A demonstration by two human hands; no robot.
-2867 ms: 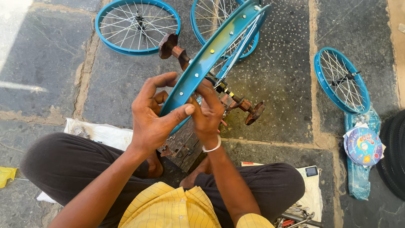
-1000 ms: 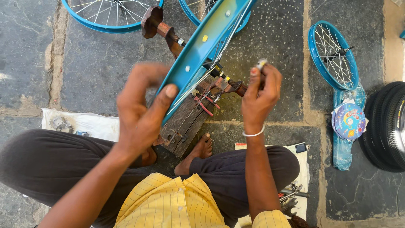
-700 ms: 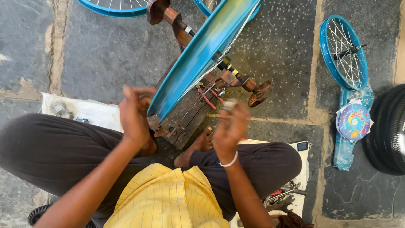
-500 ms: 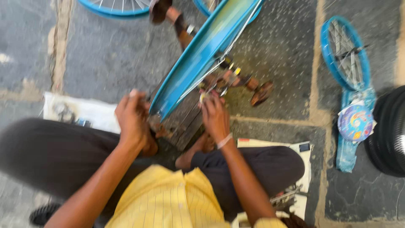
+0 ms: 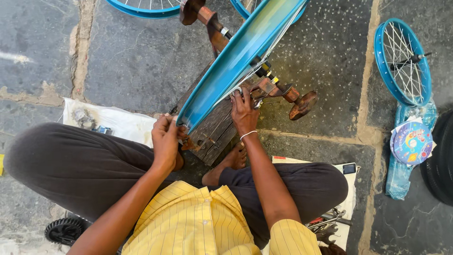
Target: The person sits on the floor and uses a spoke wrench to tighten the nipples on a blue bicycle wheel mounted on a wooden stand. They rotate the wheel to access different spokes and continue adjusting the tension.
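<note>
A blue bicycle wheel rim (image 5: 236,61) stands on edge in a rusty truing stand (image 5: 283,89) fixed to a dark wooden block (image 5: 214,134). My left hand (image 5: 166,141) grips the near bottom edge of the rim. On the rim's right side my right hand (image 5: 243,111) pinches a small metal tool against the spokes near the hub. I sit cross-legged behind the block, a bare foot (image 5: 233,158) just below it.
More blue spoked wheels lie on the stone floor at top left (image 5: 141,7) and at right (image 5: 401,61). A plastic-wrapped bundle with a colourful disc (image 5: 410,141) and black tyres (image 5: 439,160) sit far right. White cloth (image 5: 108,120), tools (image 5: 330,222) and a black cog (image 5: 63,230) surround me.
The right hand dropped from raised in the air to the spokes at the rim's right side. The left hand slid down from the rim's upper face to its bottom edge.
</note>
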